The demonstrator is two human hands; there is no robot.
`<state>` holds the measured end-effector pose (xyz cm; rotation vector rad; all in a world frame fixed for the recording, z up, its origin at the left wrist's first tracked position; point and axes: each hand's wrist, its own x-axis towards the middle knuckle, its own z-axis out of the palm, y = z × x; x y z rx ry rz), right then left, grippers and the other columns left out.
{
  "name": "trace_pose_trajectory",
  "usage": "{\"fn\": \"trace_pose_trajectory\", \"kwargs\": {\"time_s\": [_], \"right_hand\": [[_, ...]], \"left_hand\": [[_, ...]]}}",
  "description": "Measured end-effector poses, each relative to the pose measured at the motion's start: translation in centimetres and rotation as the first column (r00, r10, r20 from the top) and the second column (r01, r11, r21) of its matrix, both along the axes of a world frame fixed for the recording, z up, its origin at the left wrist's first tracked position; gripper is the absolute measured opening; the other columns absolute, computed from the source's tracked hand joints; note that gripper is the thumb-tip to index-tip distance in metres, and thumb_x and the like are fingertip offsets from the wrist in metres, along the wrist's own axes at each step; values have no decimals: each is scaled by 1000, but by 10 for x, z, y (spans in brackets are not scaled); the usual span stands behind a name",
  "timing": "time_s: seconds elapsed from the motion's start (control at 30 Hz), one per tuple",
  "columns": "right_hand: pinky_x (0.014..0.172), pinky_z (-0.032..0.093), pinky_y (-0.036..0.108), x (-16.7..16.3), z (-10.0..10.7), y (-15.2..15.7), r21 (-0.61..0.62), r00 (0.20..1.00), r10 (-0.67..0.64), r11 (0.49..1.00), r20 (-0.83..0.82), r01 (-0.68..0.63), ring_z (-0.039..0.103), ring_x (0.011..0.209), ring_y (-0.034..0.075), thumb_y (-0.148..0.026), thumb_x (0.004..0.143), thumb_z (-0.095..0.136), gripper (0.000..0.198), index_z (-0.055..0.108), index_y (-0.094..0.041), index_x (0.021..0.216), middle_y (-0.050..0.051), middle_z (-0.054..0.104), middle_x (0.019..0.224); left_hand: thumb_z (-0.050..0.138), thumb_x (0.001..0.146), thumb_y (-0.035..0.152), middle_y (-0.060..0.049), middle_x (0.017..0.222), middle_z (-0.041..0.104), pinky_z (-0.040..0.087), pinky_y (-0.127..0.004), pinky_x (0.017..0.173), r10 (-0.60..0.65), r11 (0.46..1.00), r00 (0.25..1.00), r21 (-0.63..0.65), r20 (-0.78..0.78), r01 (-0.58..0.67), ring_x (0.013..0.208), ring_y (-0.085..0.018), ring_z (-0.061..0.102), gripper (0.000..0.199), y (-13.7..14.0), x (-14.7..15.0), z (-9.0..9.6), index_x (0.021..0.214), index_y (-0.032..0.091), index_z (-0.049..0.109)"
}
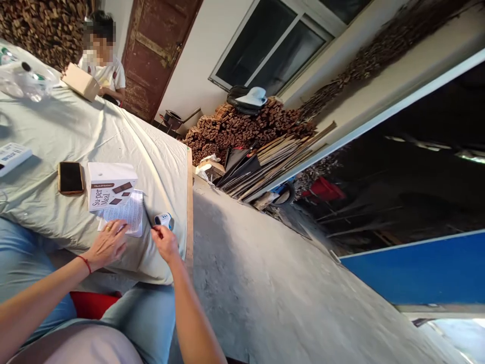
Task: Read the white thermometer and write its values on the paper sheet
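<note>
My left hand (pixel 108 242) lies with its fingers stretched out over the lower edge of a printed sheet (pixel 131 215) on the cloth-covered table. Closed in a pinch, my right hand (pixel 165 241) holds a thin, dark, stick-like thing (pixel 147 211) that slants up along the paper's right side; its exact kind is unclear. Just beyond the right fingers is a small white-and-blue device (pixel 163 220). A white box (pixel 109 186) printed "Super Meal" stands on the far part of the sheet, and a dark-screened phone (pixel 70 178) lies left of it.
The table's right edge (pixel 189 207) runs close beside my right hand. A white carton (pixel 14 157) lies at the left, with clear plastic bottles (pixel 32 81) farther back. Across the table a person (pixel 117 76) has hands at a cardboard box (pixel 80 82). Stacked firewood (pixel 215 131) lines the wall.
</note>
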<state>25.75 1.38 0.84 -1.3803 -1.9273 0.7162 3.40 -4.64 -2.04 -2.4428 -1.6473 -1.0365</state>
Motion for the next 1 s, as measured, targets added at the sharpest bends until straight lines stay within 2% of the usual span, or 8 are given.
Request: {"fn": "trace_pose_trajectory", "kwargs": {"time_s": [0.1,0.2,0.27,0.37,0.6,0.7,0.83,1.0], "right_hand": [[64,45,30,3,0,8,-86,942,-142,989,-304,122,57,65,17,-45,81,55,27,62,-19,87,3,63,72],[57,43,28,-11,-11,12,-190,857,-162,979,-489,77,51,56,14,-43,73,56,22,54,-22,80,-2,57,63],[56,43,27,-23,-20,12,-248,837,-160,968,-524,30,50,54,14,-38,70,56,18,52,-23,78,-4,55,60],[59,45,28,-36,-30,11,-287,861,-200,956,-468,66,52,57,16,-33,70,54,12,53,-23,76,-4,55,59],[73,50,31,-46,-31,6,-153,937,-210,973,-279,173,58,70,19,-26,73,51,4,53,-24,69,2,62,68],[78,50,32,-49,-33,4,-93,962,-181,982,-204,165,60,76,20,-24,75,51,4,53,-24,71,3,65,73],[81,50,33,-50,-35,1,-72,975,-163,986,-149,153,62,79,21,-22,76,53,5,56,-23,72,5,67,77],[81,51,32,-49,-36,2,-44,982,-142,989,-124,138,63,79,21,-22,79,53,7,58,-23,74,6,69,78]], "left_hand": [[52,89,34,-12,113,59,43,-43,92,37,991,995,-123,-93,-48,104,-27,53,37,-1,30,0,122,19,60],[52,90,38,-12,113,58,41,-44,94,72,986,981,-138,-179,-98,105,-28,52,39,-5,43,-3,124,20,62],[51,91,41,-12,115,58,39,-44,96,88,987,976,-115,-199,-113,108,-27,51,41,-9,45,-4,126,22,61],[51,90,44,-13,112,58,39,-45,96,132,983,975,-100,-179,-152,106,-28,50,43,-13,44,-4,126,24,63],[53,88,45,-13,108,58,39,-48,94,154,982,975,-85,-158,-169,104,-30,51,44,-13,43,-2,127,27,64],[55,87,43,-14,107,58,40,-48,93,148,984,976,-77,-158,-161,103,-30,51,43,-12,43,-3,124,25,65],[55,87,43,-14,107,58,40,-48,93,156,983,967,-62,-204,-171,104,-30,51,41,-11,42,-3,121,23,67],[55,87,43,-14,106,59,40,-48,92,150,985,978,-61,-148,-160,103,-30,52,38,-11,43,-2,118,24,68]]}}
